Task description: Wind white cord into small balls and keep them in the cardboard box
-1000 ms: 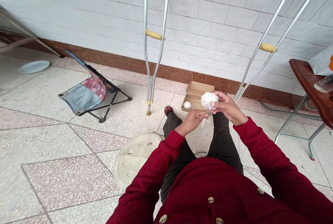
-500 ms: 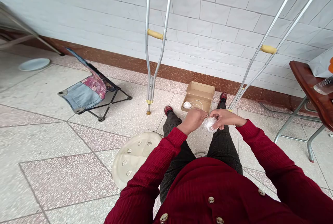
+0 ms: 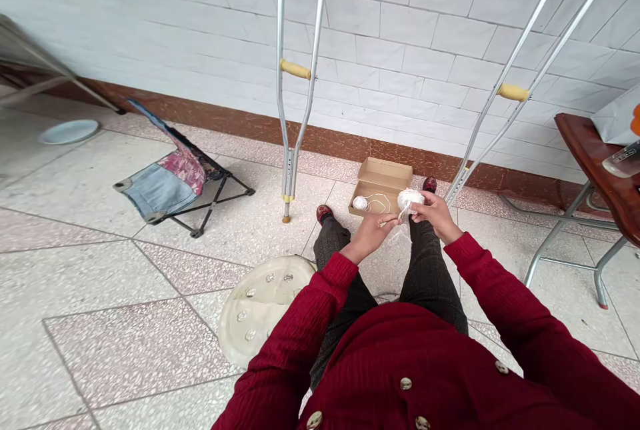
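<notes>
My right hand (image 3: 434, 215) grips a ball of white yarn (image 3: 411, 199) in its fingers, held in front of my knees. My left hand (image 3: 371, 233) pinches a strand of white yarn (image 3: 403, 211) close to the ball, thumb and fingers pressed together. Loose, thin loops hang beneath the fingertips. Beyond my hands an open cardboard box (image 3: 387, 175) lies on the floor against the wall. Inside it are a second, smaller white yarn ball (image 3: 360, 203) and a pale ring of cord (image 3: 382, 197).
Two metal crutches, one at the left (image 3: 289, 170) and one at the right (image 3: 500, 90), lean on the tiled wall. A folding chair (image 3: 173, 190) and a round plastic stool (image 3: 255, 310) stand left. A brown table (image 3: 590, 160) with a bottle (image 3: 623, 162) is on the right.
The yarn ball has been raised and turned, so more of it shows above the fingers. My hands have moved slightly apart, and loose strands now hang between them.
</notes>
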The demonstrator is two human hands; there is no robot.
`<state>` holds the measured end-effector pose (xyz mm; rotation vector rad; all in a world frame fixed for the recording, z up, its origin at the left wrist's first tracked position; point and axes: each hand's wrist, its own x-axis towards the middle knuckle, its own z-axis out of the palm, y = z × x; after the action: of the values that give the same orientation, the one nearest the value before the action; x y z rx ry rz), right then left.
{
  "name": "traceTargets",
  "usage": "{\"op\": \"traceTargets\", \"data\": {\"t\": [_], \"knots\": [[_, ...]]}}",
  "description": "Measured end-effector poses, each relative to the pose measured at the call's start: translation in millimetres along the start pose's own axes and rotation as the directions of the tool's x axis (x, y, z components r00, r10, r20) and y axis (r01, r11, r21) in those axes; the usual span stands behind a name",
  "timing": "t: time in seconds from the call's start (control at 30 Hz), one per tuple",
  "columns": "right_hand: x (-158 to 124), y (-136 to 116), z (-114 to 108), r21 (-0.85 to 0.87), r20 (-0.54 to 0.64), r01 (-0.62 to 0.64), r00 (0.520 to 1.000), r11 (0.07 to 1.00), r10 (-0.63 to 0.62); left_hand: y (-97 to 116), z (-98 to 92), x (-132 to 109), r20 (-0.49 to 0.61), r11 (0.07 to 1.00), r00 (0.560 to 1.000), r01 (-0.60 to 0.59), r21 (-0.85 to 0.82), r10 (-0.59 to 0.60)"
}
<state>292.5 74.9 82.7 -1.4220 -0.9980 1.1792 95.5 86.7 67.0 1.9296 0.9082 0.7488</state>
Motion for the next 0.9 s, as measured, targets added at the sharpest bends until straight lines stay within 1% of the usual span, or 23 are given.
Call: {"op": "traceTargets", "data": {"t": [0.07,0.13,0.23,0.33,0.43,0.53,0.6,0.67,0.73,0.8,0.9], "knots": [[-4,-11,0,0.119,0.038,-0.047,0.998,0.992,0.042,-6,0.6,0,-0.001,0.997,1.000,0.004,-0.083,-0.004],[-8,-22,-1,0.186,0.081,-0.081,0.994,0.979,0.067,-14,2.2,0,-0.007,0.991,1.000,0.008,-0.134,-0.009],[-15,-36,0,0.241,0.152,-0.107,0.986,0.965,0.071,-27,6.3,5,-0.030,0.981,0.999,0.032,-0.189,-0.039],[-19,-44,2,0.272,0.213,-0.117,0.975,0.955,0.058,-34,9.6,11,-0.045,0.968,0.994,0.089,-0.236,-0.102],[-22,-48,4,0.299,0.254,-0.142,0.965,0.944,0.065,-35,12.5,15,-0.005,0.943,0.992,0.116,-0.312,-0.123],[-22,-49,6,0.339,0.273,-0.174,0.959,0.925,0.081,-38,20.9,15,0.082,0.907,0.991,0.130,-0.400,-0.106],[-20,-48,6,0.372,0.279,-0.191,0.956,0.909,0.087,-43,29.6,12,0.122,0.875,0.986,0.158,-0.457,-0.115],[-19,-48,6,0.401,0.271,-0.209,0.957,0.892,0.103,-50,37.9,9,0.154,0.844,0.980,0.188,-0.503,-0.126],[-18,-48,5,0.424,0.251,-0.222,0.960,0.878,0.121,-54,43.3,6,0.164,0.817,0.978,0.197,-0.542,-0.127],[-16,-49,4,0.440,0.236,-0.224,0.963,0.870,0.129,-51,44.9,4,0.153,0.798,0.980,0.192,-0.571,-0.126],[-15,-49,4,0.451,0.226,-0.219,0.966,0.865,0.127,-36,42.3,6,0.143,0.809,0.982,0.183,-0.559,-0.123]]}}
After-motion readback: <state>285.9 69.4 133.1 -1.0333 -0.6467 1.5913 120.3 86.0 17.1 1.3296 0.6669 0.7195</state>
